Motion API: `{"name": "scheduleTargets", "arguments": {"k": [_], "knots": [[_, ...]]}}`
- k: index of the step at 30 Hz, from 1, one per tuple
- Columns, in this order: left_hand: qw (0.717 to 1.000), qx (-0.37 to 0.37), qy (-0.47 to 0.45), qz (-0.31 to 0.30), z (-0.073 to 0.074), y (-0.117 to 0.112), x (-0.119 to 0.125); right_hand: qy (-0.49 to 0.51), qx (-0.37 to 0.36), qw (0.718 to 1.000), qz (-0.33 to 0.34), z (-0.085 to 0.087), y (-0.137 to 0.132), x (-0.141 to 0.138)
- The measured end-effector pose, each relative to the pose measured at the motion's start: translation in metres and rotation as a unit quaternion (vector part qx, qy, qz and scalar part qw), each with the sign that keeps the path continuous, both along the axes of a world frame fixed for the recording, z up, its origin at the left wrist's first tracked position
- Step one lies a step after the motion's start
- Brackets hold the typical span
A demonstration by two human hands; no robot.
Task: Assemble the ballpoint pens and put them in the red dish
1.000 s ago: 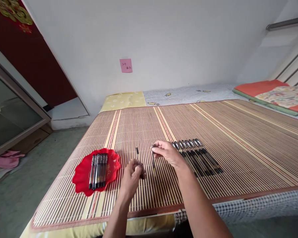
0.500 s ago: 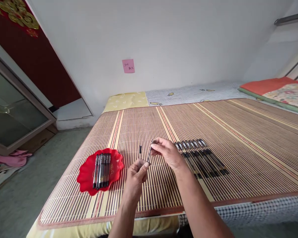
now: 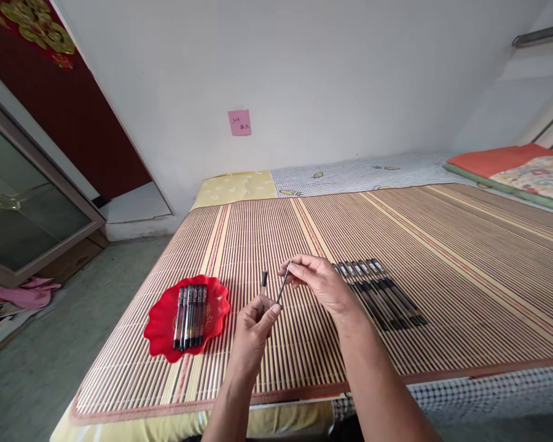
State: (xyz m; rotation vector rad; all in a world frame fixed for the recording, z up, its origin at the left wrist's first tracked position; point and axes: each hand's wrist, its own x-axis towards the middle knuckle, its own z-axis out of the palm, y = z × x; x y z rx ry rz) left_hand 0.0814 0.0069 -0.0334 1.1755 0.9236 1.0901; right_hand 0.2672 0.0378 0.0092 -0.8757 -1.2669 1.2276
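My left hand (image 3: 252, 328) is closed around a clear pen barrel (image 3: 263, 283) that stands upright, its dark end on top. My right hand (image 3: 317, 283) pinches a thin pen refill (image 3: 282, 286), held slanted so its lower end meets the left hand's fingers. Both hands hover over a striped bamboo mat (image 3: 442, 258). A red scalloped plate (image 3: 159, 328) left of my hands carries several black pens (image 3: 191, 307). To the right of my right hand lies a row of several more pens (image 3: 382, 293) on the mat.
The mat covers a bed with a yellow and checked sheet (image 3: 332, 175). Folded orange and floral bedding (image 3: 516, 169) lies at the back right. A white wall with a pink note (image 3: 239, 122) stands behind. A glass cabinet door (image 3: 23, 209) and floor are at the left.
The left hand rose from the mat with the barrel and turned it upright. The right hand swung the refill from hanging straight down to a slant that touches the left hand.
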Motion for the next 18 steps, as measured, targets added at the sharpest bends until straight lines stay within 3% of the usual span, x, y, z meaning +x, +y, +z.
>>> {"name": "scheduleTargets", "arguments": {"k": [3, 7, 13, 18], "knots": [[1.0, 0.003, -0.003, -0.013, 0.002, -0.002, -0.001, -0.002, 0.006, 1.0, -0.018, 0.004, -0.004, 0.004], [0.998, -0.008, -0.046, -0.043, 0.006, -0.006, 0.0, 0.076, 0.014, 0.992, -0.103, 0.013, -0.01, 0.013], [0.998, 0.014, 0.004, -0.063, 0.012, -0.007, 0.0, 0.158, 0.093, 0.948, -0.258, 0.027, -0.016, 0.021], [0.997, 0.028, 0.038, -0.066, 0.012, -0.008, -0.001, 0.148, 0.109, 0.939, -0.291, 0.029, -0.018, 0.021]]}}
